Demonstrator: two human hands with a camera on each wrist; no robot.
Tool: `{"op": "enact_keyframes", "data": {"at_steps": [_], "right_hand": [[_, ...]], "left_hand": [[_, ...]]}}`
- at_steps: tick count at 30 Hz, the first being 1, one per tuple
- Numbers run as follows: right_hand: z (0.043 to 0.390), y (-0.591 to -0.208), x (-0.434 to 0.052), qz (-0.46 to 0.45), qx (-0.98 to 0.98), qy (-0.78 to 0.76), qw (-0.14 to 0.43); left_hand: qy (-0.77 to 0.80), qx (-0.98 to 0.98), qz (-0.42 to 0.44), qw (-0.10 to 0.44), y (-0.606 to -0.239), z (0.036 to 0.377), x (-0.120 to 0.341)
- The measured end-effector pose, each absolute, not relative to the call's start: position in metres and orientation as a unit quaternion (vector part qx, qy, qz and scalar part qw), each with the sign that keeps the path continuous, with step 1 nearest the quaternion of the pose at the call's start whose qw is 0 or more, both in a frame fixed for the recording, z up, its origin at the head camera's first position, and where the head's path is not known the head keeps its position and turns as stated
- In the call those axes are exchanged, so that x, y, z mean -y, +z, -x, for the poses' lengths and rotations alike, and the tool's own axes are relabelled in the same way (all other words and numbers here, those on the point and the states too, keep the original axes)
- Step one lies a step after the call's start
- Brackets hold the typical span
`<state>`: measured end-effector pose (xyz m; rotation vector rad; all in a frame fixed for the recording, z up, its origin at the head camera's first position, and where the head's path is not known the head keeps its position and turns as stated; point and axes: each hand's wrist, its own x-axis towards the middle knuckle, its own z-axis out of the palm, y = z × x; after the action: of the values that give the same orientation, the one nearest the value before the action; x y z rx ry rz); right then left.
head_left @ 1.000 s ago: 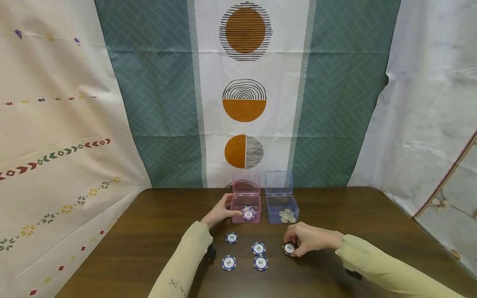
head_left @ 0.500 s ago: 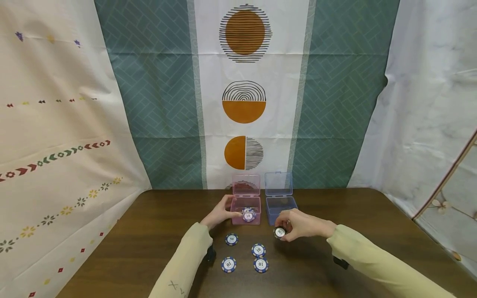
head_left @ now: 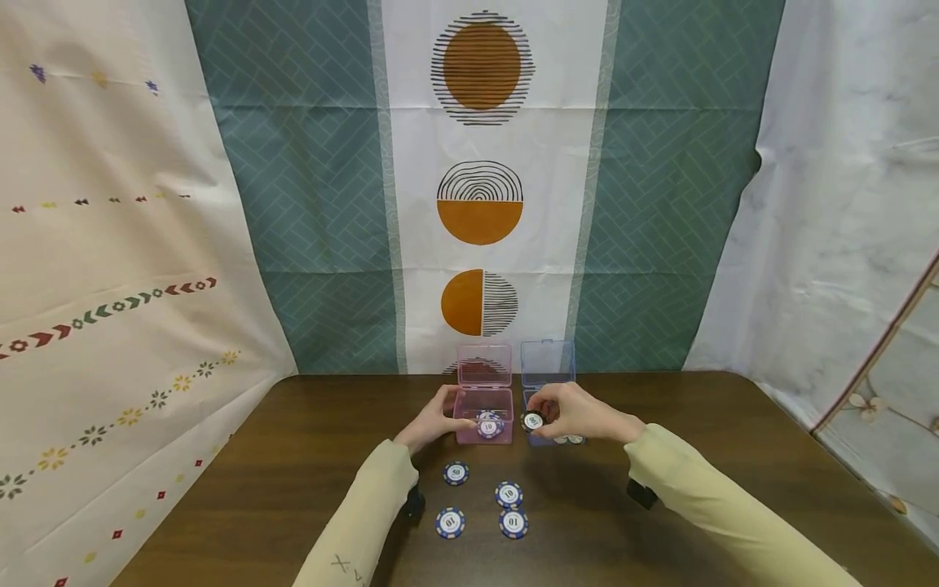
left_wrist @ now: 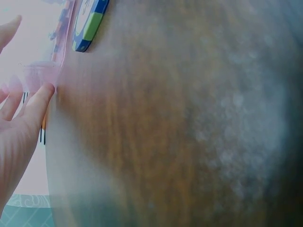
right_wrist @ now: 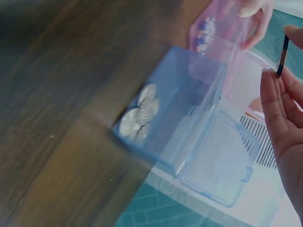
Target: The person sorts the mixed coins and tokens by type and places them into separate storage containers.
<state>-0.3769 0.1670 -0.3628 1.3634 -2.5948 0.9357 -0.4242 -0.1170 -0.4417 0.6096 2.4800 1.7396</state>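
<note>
My left hand (head_left: 429, 424) holds the left side of an open pink see-through plastic box (head_left: 490, 399), thumb at the front and fingers toward the back corner. Blue-and-white poker chips (head_left: 489, 426) lie inside it. My right hand (head_left: 587, 412) pinches a black poker chip (head_left: 533, 421) between thumb and fingers, raised in front of the blue see-through box. In the right wrist view that chip (right_wrist: 283, 56) is edge-on. The open blue box (right_wrist: 189, 85) contains several silver coins (right_wrist: 139, 113); in the head view my right hand covers much of it.
Several blue poker chips lie on the brown table (head_left: 323, 489) in front of the boxes: a 50 chip (head_left: 456, 473), and 10 chips (head_left: 451, 523), (head_left: 509, 494) and another touching it (head_left: 513, 523). A patterned cloth (head_left: 480, 220) hangs behind the table's back edge.
My right hand has lifted the black poker chip off the table and carried it forward and left toward the boxes. My left hand has stayed on the pink box.
</note>
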Motion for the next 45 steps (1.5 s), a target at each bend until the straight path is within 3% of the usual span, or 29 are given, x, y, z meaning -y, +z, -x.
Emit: {"op": "enact_keyframes", "data": {"at_steps": [22,29,36,45], "right_hand": [[0.41,-0.349,-0.118,-0.385,0.861,0.32,0.092],[0.418,-0.359,-0.107,-0.36,0.863,0.341,0.097],[0.423,-0.368,-0.102,-0.347,0.866,0.346,0.101],[0.424,-0.373,-0.097,-0.331,0.873,0.35,0.08]], "left_hand": [[0.571,-0.791,-0.211,0.059,-0.412,0.401,0.118],[0.569,-0.791,-0.216,0.059,-0.415,0.402,0.117],[0.556,-0.805,-0.204,0.032,-0.442,0.426,0.118],[0.568,-0.793,-0.214,0.044,-0.425,0.411,0.117]]}}
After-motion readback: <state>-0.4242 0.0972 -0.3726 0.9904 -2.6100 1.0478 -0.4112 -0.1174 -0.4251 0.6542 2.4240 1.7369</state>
